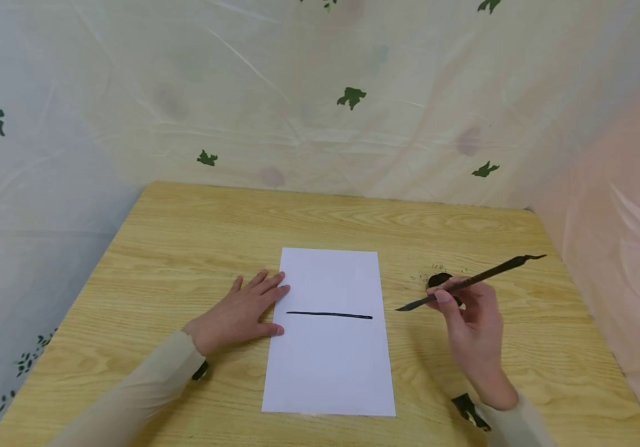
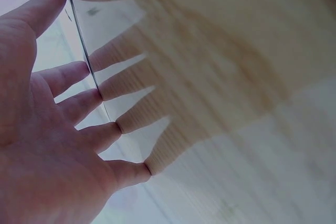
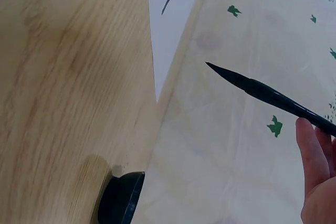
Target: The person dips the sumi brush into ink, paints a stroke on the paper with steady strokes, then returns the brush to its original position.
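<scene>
Got the brush [image 1: 467, 283] pinched in my right hand [image 1: 473, 329], tip lifted just right of the paper [image 1: 331, 347] with its black stroke [image 1: 329, 315]. Left hand [image 1: 238, 313] lies flat, grip relaxed, on the paper's left edge. Ink dish [image 1: 441, 280] behind on the counter [image 1: 185, 248].

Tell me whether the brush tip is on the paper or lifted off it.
Lifted off. The right hand holds the brush in the air, tip right of the paper, clear of the black line.

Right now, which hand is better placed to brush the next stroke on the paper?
The right hand: it grips the ink brush, tip off the paper, beside the black line. The left hand lies flat, steadying the paper's left edge.
</scene>
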### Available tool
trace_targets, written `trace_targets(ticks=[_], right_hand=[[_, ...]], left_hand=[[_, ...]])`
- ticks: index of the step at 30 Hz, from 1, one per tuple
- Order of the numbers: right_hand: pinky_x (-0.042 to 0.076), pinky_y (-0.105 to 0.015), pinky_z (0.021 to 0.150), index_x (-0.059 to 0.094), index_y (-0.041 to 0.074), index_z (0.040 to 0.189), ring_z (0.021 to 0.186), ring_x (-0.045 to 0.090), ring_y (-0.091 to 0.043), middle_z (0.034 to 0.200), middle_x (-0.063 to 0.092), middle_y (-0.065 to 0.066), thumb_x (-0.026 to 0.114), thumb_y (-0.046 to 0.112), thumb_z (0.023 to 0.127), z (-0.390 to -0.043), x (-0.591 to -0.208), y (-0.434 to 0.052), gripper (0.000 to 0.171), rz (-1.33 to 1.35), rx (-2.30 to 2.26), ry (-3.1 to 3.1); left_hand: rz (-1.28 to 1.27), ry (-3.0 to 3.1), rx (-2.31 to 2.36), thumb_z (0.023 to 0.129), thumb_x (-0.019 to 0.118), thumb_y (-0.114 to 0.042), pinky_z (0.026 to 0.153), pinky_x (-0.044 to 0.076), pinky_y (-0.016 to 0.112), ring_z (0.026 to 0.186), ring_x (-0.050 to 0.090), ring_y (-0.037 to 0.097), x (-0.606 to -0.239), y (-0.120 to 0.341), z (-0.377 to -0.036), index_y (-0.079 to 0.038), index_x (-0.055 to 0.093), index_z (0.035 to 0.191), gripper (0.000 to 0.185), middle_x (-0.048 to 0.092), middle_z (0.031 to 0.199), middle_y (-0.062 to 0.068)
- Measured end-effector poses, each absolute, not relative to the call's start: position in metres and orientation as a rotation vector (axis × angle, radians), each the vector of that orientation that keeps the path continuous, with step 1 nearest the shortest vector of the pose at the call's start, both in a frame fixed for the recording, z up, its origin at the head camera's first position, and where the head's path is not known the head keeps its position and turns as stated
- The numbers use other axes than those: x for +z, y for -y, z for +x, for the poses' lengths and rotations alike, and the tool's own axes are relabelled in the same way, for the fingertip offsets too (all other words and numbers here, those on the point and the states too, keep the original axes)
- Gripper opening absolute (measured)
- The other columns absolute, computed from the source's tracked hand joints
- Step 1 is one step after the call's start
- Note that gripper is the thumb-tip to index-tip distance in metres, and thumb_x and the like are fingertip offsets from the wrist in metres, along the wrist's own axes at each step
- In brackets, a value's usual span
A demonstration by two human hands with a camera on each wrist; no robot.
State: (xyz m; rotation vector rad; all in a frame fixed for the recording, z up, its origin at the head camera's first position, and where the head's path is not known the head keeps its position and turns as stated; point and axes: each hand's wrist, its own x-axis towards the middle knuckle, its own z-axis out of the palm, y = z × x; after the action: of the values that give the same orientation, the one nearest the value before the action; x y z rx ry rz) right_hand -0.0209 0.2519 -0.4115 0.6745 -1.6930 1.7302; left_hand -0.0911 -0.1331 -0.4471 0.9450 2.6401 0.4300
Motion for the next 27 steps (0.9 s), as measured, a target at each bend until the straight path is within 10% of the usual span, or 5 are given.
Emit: trace_targets(ticks=[27], right_hand=[[0.06, -0.028, 0.082, 0.045, -0.028, 0.117, 0.097, 0.073, -0.026, 0.105, 0.067, -0.023, 0.053, -0.027, 0.093, -0.017, -0.397, -0.304, 0.025, 0.558, 1.721, 1.597]], left_hand=[[0.972, -2.637, 0.433, 0.098, 0.067, -0.052, 0.116, 0.014, 0.075, 0.158, 0.012, 0.039, -0.448, 0.135, -0.092, -0.01, 0.038, 0.161, 0.081, 0.024, 0.171, 0.01]])
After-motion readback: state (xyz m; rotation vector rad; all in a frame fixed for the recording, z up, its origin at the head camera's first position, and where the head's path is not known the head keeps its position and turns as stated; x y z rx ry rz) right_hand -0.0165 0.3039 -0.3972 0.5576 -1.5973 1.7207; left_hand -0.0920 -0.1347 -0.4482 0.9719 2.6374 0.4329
